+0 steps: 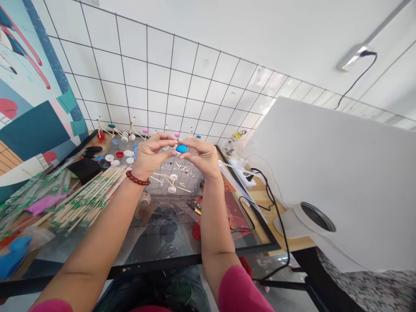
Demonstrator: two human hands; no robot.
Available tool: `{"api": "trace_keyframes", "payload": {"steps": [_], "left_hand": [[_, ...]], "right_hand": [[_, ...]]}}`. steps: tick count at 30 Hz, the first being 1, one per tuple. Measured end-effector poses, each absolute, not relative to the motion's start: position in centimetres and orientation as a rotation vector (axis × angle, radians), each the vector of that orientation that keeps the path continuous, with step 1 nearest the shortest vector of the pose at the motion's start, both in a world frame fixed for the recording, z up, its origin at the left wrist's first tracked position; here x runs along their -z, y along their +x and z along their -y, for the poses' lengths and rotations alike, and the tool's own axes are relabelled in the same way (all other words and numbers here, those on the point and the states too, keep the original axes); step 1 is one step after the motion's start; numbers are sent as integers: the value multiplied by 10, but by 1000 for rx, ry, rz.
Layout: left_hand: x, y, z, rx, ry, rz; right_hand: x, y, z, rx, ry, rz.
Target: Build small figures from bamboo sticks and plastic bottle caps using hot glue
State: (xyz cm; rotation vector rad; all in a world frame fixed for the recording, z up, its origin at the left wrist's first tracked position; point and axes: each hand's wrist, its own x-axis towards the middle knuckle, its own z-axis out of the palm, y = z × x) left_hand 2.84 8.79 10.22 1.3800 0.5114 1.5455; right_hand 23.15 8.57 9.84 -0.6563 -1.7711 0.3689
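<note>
I hold a small blue oval piece (181,148) up above the glass tabletop (188,234), over its far half, with both hands. My left hand (152,154), with a bead bracelet (138,178) at the wrist, has its thumb and fingertips closed on the piece from the left. My right hand (204,159) pinches it from the right, thumb below and fingers above, so the tips of my two hands nearly meet around it. I can't tell what the piece is made of, and my fingers cover part of its edge. On the tabletop, just beyond its middle, lies a stick frame with white caps (172,189), with pale scraps (185,169) scattered near it. Toward the far left corner of the tabletop sit loose caps, among them a red cap (119,154) and a white cap (109,158), with more stick frames behind them. A spread of wrapped sticks (91,197) covers the left side of the tabletop, and a few pens (195,209) lie right of its middle. Past its right edge I see a white power strip (242,174) and, further right, a white cylinder (302,221). A black wire grid (147,56) stands behind the tabletop.
</note>
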Motion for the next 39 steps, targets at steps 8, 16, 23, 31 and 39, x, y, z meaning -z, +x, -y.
{"api": "trace_keyframes", "payload": {"steps": [8,16,23,31,39], "left_hand": [[-102,29,-83,-1598,1339,-546],[-91,33,-104,-1726,1444,-355],[-88,28,-108,-1659,1406,-517],[-88,29,-106,-1471,1228,-517],[-94,31,-99,-1399,1131,-561]], "right_hand": [[-97,229,-87,-374,-701,1757],[-94,229,-92,-360,-671,1706],[-92,226,-94,-266,-692,1718],[-87,224,-101,-165,-750,1707],[-84,225,-104,-75,-673,1767]]}}
